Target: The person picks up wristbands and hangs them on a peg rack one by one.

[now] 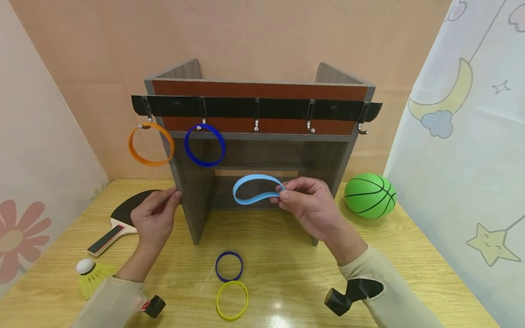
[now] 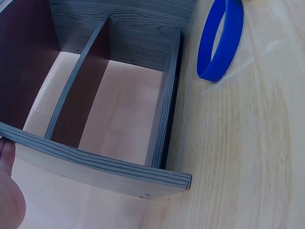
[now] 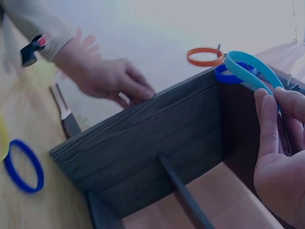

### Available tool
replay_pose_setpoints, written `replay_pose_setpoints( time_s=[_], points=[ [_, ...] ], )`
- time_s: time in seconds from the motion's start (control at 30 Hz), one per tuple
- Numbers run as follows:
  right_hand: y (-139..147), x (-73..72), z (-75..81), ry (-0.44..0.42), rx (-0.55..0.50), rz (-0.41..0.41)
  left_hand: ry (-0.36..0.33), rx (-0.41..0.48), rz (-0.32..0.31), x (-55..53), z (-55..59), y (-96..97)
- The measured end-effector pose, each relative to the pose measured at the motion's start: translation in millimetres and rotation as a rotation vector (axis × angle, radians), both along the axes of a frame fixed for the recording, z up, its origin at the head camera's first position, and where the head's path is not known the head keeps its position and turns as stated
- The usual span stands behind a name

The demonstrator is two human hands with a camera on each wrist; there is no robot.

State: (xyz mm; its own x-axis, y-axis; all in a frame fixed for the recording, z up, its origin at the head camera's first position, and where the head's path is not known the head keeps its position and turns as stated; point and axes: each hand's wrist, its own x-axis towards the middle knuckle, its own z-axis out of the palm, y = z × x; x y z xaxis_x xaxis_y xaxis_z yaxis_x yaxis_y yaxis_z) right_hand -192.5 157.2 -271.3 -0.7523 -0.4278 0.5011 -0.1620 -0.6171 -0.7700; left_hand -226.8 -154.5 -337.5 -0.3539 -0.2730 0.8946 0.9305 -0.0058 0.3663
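A light blue wristband is pinched between the thumb and fingers of my right hand, in front of the shelf's opening and below the hooks. Its loop is bent and points left. My left hand holds the front edge of the left side panel of a grey wooden shelf, its fingers curled at the outer face. An orange wristband hangs on the leftmost of several metal hooks, and a dark blue wristband on the second. The other hooks carry nothing.
On the table before the shelf lie another blue wristband and a yellow wristband. To the left are a table tennis paddle and a yellow shuttlecock. A green ball sits at the shelf's right.
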Motion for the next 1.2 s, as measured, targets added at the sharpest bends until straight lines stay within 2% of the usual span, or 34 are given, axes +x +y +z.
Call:
replay_pose_setpoints(
  time_s=[0.3,0.57,0.8,1.2],
  points=[
    [-12.5,2.2,24.2,-0.023,-0.148,-0.030,-0.003,-0.003,0.007,0.7,0.3,-0.2],
    [-19.6,1.3,36.3,-0.070,-0.240,-0.097,0.011,0.007,-0.010,0.7,0.9,1.0],
    [-21.9,-1.9,39.4,-0.120,-0.260,-0.128,0.014,-0.001,0.017,0.7,0.6,1.0],
    [-25.6,-8.1,30.5,-0.195,-0.231,-0.192,0.023,0.008,-0.013,0.1,0.5,1.5]
  ],
)
